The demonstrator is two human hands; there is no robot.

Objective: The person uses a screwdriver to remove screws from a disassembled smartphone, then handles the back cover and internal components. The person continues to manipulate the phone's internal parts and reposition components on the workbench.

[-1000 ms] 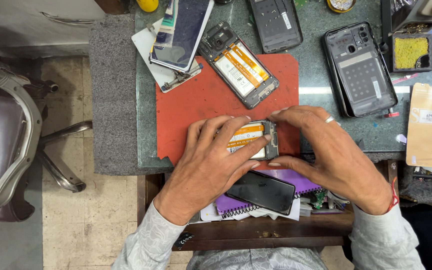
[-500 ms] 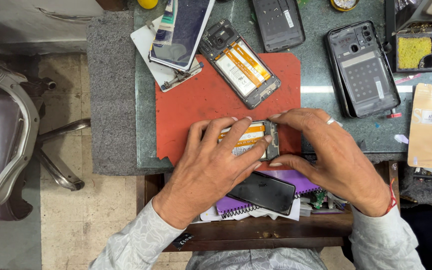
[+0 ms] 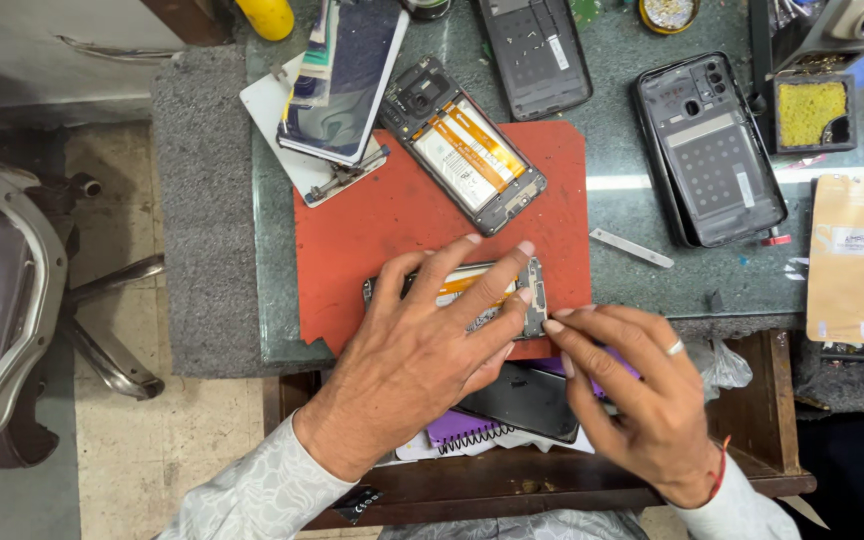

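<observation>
An opened phone body (image 3: 530, 292) with an orange-striped battery lies on the near edge of a red mat (image 3: 382, 225). My left hand (image 3: 422, 345) lies flat over it with fingers spread, pressing it down. My right hand (image 3: 637, 385), a ring on one finger, has its fingertips pinched at the phone's right end. Whether those fingertips hold a small part is too small to tell. Most of the phone is hidden under my left hand.
A second opened phone (image 3: 464, 147) lies on the mat's far side, beside a screen panel (image 3: 344, 75). Two black back covers (image 3: 708, 148) (image 3: 537, 52) and a tan film sheet (image 3: 845, 257) lie on the green counter (image 3: 622, 70). A dark phone (image 3: 524, 398) rests in the open drawer. A chair (image 3: 2, 300) stands left.
My right hand has drawn back from on top of the phone to its right end. My left hand has flattened further over the phone.
</observation>
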